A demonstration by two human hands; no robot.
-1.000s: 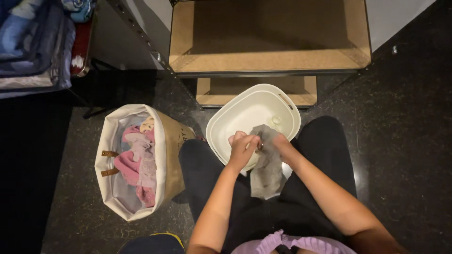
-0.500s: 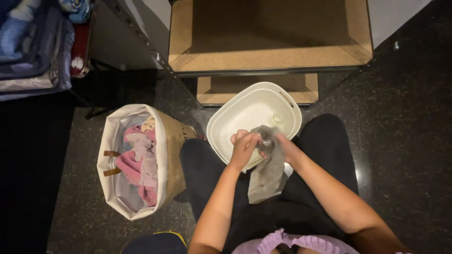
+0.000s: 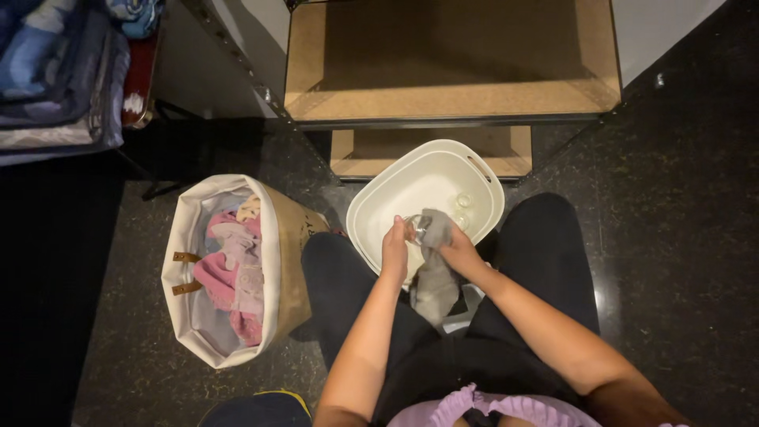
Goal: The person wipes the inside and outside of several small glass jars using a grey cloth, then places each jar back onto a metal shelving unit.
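Observation:
I sit on the floor with a white plastic basin (image 3: pixel 395 190) between my knees. My left hand (image 3: pixel 394 247) grips a small clear glass (image 3: pixel 417 228) over the basin's near rim. My right hand (image 3: pixel 452 251) holds a grey cloth (image 3: pixel 435 273) pressed against the glass; the cloth hangs down over my lap. Two more clear glasses (image 3: pixel 462 207) lie inside the basin at its right side.
A fabric laundry basket (image 3: pixel 288 261) with pink and lilac clothes stands on the dark floor to my left. A metal shelf unit with brown boards (image 3: pixel 451 99) is right behind the basin. Folded bedding (image 3: pixel 55 71) is at the far left.
My hands have shifted slightly forward over the basin. The cloth has bunched up and the glass now shows at my left hand.

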